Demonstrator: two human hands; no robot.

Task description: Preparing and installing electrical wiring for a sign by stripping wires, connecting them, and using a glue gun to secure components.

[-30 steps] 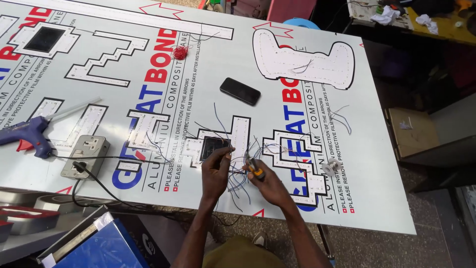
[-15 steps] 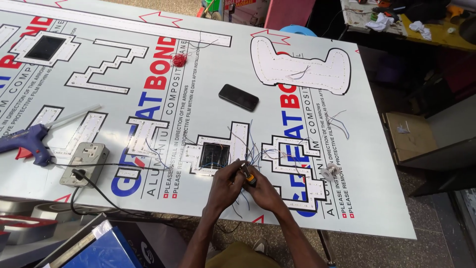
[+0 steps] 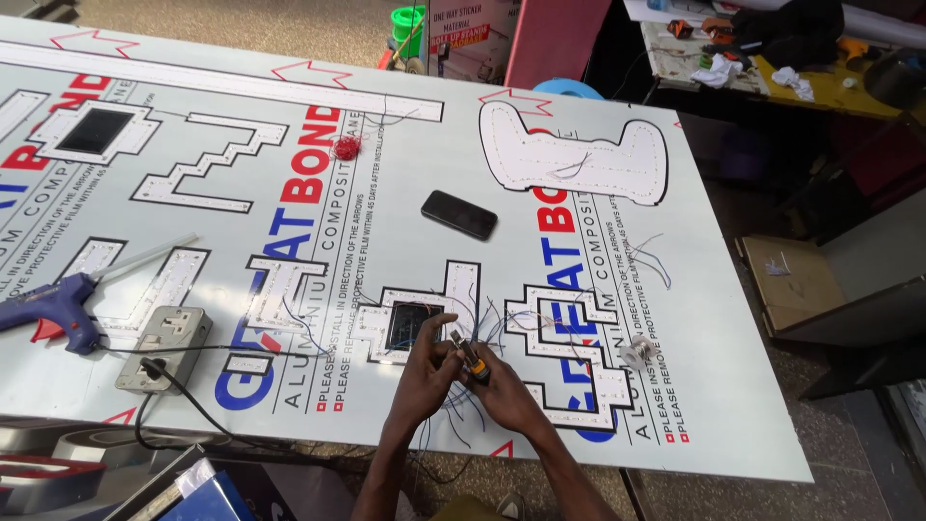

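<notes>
Wire-stripping step, I'd judge: right hand (image 3: 502, 394) gripped the small orange-handled tool (image 3: 471, 359), left hand (image 3: 431, 371) pinched thin wires (image 3: 497, 323); next needed a steady pull.

A small yellow-and-black hand tool (image 3: 474, 364) sat tilted amid thin loose wires (image 3: 502, 323), above the white sign panel's (image 3: 733, 386) near edge.

Item: person's arms, head view.
- Left hand (image 3: 426, 371): bare, no glove, ring or watch visible.
- Right hand (image 3: 503, 394): bare, likewise unadorned.
- Forearms: both bare up to the lower frame edge; no sleeve or cuff in view.
- Garment: patch of mustard-brown cloth between the forearms, below the worktop (image 3: 733, 425) edge; kind cannot be told.
</notes>
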